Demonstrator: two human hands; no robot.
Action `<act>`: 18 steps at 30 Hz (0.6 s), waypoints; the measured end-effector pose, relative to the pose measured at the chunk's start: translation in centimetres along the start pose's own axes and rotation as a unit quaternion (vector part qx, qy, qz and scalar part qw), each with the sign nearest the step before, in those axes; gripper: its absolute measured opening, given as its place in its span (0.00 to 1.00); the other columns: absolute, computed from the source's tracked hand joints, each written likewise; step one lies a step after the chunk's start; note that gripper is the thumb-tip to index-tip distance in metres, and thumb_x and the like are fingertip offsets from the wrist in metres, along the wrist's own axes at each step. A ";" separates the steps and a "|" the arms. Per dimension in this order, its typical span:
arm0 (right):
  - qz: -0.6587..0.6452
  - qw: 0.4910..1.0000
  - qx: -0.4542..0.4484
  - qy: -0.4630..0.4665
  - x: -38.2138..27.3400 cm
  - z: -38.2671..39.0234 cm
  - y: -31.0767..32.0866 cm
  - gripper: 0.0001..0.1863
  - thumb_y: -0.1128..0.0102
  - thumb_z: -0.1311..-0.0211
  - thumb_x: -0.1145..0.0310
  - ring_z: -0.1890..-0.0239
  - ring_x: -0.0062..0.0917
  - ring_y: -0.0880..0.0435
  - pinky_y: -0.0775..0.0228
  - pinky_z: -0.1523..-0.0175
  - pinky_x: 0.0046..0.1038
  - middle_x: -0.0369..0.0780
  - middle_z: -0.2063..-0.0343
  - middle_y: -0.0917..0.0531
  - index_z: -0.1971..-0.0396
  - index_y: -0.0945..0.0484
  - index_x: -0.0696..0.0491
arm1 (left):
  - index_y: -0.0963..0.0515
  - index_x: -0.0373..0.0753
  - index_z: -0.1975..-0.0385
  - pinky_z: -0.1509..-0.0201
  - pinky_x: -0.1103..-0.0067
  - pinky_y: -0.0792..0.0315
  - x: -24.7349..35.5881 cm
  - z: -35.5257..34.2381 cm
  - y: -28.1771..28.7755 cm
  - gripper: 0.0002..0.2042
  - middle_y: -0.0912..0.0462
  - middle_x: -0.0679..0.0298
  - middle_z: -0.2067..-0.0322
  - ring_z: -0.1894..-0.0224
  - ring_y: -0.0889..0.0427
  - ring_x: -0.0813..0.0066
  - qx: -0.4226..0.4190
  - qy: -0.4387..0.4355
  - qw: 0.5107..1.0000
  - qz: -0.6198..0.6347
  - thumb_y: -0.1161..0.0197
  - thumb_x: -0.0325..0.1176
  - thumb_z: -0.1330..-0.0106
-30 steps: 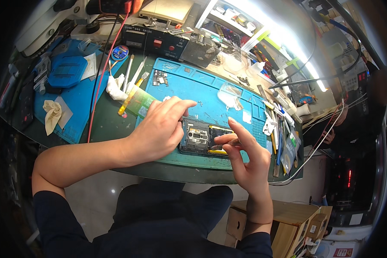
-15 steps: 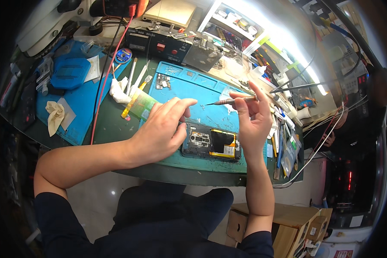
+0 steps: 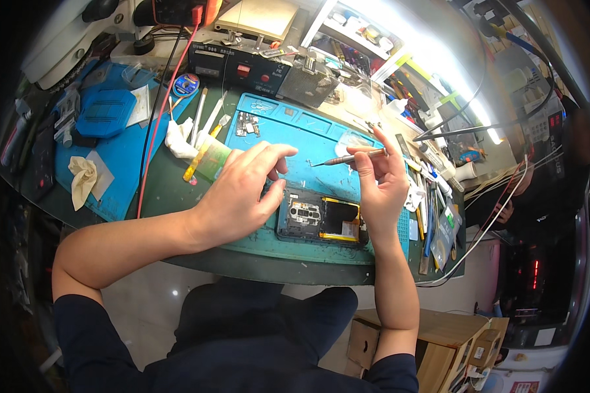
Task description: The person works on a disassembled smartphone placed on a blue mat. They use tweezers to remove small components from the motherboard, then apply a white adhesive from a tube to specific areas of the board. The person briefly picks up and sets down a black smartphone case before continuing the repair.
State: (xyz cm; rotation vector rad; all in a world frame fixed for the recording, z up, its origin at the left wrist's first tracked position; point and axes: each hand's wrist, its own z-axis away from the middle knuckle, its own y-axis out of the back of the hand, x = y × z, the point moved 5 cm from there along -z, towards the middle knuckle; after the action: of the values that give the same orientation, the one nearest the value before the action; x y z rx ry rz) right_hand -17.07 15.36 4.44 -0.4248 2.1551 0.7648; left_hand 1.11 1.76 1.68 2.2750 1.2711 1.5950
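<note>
A phone (image 3: 301, 226) lies on the blue work mat (image 3: 242, 141) with its back off, its inner frame and a yellow-edged black battery (image 3: 341, 217) showing. Over its left end hovers my left hand (image 3: 239, 190), fingers loosely curled and thumb apart, with nothing visible in it. My right hand (image 3: 385, 190), above the phone's right side, holds a slim precision screwdriver (image 3: 337, 160) between thumb and fingers. The screwdriver lies nearly level, its thin tip pointing left toward my left fingertips, apart from the phone.
Small metal parts (image 3: 248, 124) sit at the mat's far left. Brushes and a white-wrapped tool lie beside a yellow-green strip (image 3: 210, 157). A black bench device (image 3: 239, 72) stands behind. Tools crowd the right, near a blue pen-like tool (image 3: 430, 219). A red cable (image 3: 152, 141) crosses the left.
My left fingers have curled more and drawn slightly left, away from the screwdriver tip. The screwdriver has tilted a little, its tip lower. The phone stays in place.
</note>
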 end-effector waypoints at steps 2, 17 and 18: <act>-0.010 1.000 0.006 -0.006 -0.4 0.1 0.0 0.25 0.36 0.29 0.75 0.58 0.23 0.10 0.20 0.51 0.23 0.45 0.62 0.09 0.35 0.29 0.62 | 0.25 0.37 0.42 0.48 0.70 0.27 -0.1 -0.1 0.1 0.20 0.21 0.60 0.59 0.58 0.19 0.66 -0.010 0.006 1.000 -0.003 0.37 0.22 0.36; -0.035 0.996 -0.042 0.066 -1.6 0.6 -2.2 0.26 0.33 0.32 0.77 0.61 0.26 0.08 0.17 0.55 0.24 0.46 0.63 0.09 0.35 0.28 0.62 | 0.17 0.38 0.62 0.58 0.69 0.25 -1.5 -1.2 0.2 0.07 0.19 0.62 0.66 0.62 0.18 0.63 0.007 -0.082 0.992 -0.091 0.29 0.27 0.38; -0.035 0.996 -0.040 0.066 -1.6 0.6 -2.2 0.26 0.33 0.32 0.77 0.61 0.26 0.08 0.17 0.55 0.24 0.46 0.63 0.09 0.35 0.28 0.62 | 0.17 0.38 0.63 0.58 0.69 0.25 -1.5 -1.3 0.2 0.06 0.19 0.62 0.66 0.62 0.18 0.63 0.012 -0.083 0.993 -0.086 0.29 0.27 0.38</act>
State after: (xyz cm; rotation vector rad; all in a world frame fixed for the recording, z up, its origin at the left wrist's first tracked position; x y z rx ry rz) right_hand -14.57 14.15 4.55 -0.6058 2.2239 0.8060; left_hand 0.04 0.19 1.27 2.1904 1.4068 1.3121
